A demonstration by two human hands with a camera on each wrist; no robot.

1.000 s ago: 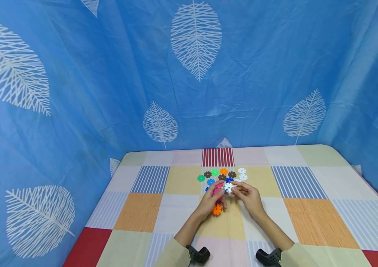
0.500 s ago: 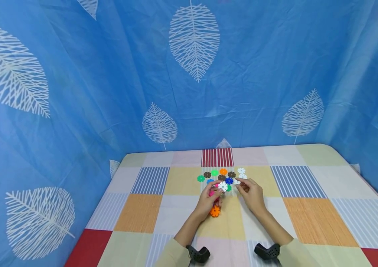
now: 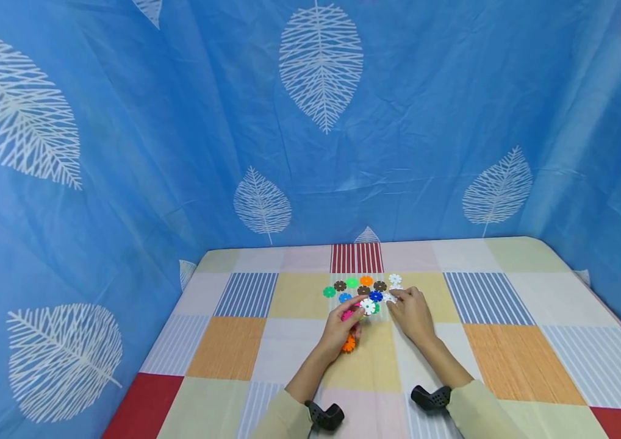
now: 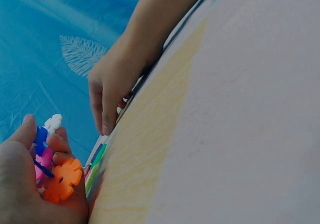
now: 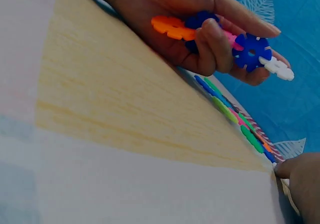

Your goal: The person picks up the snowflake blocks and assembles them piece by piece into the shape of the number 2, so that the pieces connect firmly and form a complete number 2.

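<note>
Head view: linked discs point(image 3: 347, 316) held in left hand point(image 3: 337, 332).

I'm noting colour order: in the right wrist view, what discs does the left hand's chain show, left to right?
Orange disc, blue disc, pink disc, second blue disc, white disc.

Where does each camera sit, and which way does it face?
Head: on the head, facing forward and down at the table and blue curtain; left hand, right hand, forearms and sleeves show.
Left wrist: worn there, facing its own hand's work; both hands show.
Right wrist: worn there, looking across the table; right hand lower right, left hand above.
Shared: both wrist views show the linked discs in the left hand.
</note>
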